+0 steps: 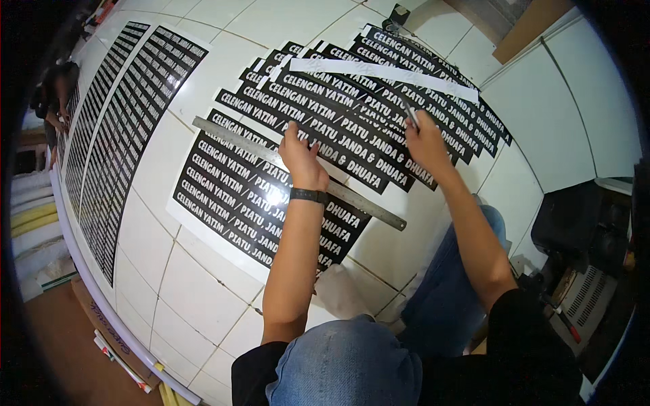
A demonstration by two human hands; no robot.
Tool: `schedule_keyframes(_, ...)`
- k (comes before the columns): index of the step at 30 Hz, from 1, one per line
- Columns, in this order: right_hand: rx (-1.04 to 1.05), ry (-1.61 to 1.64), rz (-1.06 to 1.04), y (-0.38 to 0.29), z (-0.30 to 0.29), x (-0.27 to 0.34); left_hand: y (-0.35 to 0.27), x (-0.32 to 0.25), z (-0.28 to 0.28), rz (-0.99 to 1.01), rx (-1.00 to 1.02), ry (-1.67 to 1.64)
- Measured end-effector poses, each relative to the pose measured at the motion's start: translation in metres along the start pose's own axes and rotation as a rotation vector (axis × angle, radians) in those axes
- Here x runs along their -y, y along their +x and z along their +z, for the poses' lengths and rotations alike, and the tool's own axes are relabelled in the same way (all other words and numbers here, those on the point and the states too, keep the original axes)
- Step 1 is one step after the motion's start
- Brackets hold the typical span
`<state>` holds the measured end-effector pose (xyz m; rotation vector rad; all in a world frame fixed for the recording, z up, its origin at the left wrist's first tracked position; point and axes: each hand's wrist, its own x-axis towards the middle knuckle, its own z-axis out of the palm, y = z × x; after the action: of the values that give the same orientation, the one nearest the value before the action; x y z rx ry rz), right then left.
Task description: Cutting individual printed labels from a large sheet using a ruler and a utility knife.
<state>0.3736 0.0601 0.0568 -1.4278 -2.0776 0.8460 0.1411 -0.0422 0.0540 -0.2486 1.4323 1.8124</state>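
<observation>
A black-and-white printed sheet (pixel 223 203) lies on the white tiled floor, with a long steel ruler (pixel 370 207) slanting across its upper part. My left hand (pixel 303 157), a watch on its wrist, is over the ruler and a printed strip's lower edge, fingers apart; whether it touches them is unclear. Cut printed strips (pixel 325 116) overlap in a staggered pile beyond the ruler. My right hand (pixel 426 137) is closed around a slim dark cutting tool (pixel 410 112), probably a knife, above the pile's right part. A narrow white strip (pixel 381 76) lies across the pile.
Large printed sheets (pixel 137 91) lie at the left, where another person (pixel 56 101) works at the far edge. A black tape dispenser or similar object (pixel 397 18) stands beyond the pile. White rolls and a cardboard box (pixel 109 335) are at lower left; dark equipment (pixel 569 228) stands at right.
</observation>
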Motion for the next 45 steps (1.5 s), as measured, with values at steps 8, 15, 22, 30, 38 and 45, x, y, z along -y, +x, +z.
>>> schedule_keyframes(8,0.200,-0.294,0.008,-0.014,0.016,0.002,0.025,0.001,0.001,-0.052,0.101,-0.101)
schedule_keyframes(15,0.270,-0.239,-0.023,-0.021,0.022,0.012,0.032,0.007,0.008,0.039,0.061,0.056)
schedule_keyframes(22,-0.201,-0.261,-0.025,0.092,-0.021,-0.036,0.010,0.046,-0.015,0.798,0.360,1.468)
schedule_keyframes(30,0.027,-0.556,-0.022,0.151,-0.029,-0.075,-0.011,0.045,-0.048,0.903,0.294,1.610)
schedule_keyframes(38,0.003,-0.613,-0.067,0.083,0.055,-0.013,-0.030,0.056,-0.043,0.950,0.364,1.676)
schedule_keyframes(45,0.162,-0.461,-0.140,0.134,0.089,0.048,0.025,0.040,-0.009,1.008,0.406,1.677)
